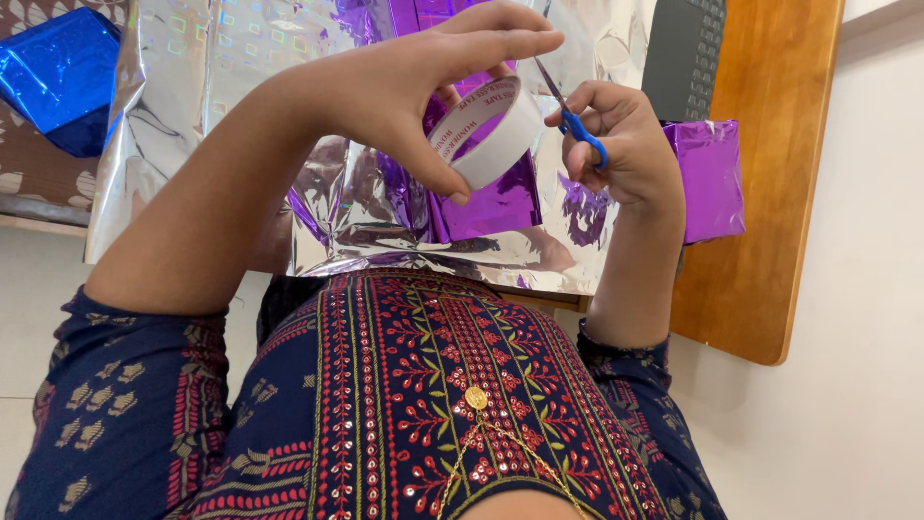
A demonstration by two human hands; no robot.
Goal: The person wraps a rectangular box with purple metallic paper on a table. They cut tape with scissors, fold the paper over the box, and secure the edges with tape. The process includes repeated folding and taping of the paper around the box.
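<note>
The left hand (404,91) had the tape roll (491,135) pinched, thumb under the rim and fingers arched over the top, and it sat raised above the table, right in front of the chest. The roll was a white ring, smooth, with a pale inner core, tilted so its open face looked back toward the camera. Just to its right, the right hand (626,144) was closed around the scissors (573,111), fingers threaded through the blue loops, and the 2 thin metal blades ran up and left, their tips ending just above the roll's upper edge. So the blades' long line pointed across the top of the ring, and the right hand was the nearer one to that edge. Whether the blades were touching tape could not be told. Beneath both hands lay a crinkled silver foil sheet (212,87), mirror-bright, reflecting purple. A purple box (712,178) rested near the right wrist on the wooden table (760,279), and a blue foil parcel (58,72) sat well apart on the left.
</note>
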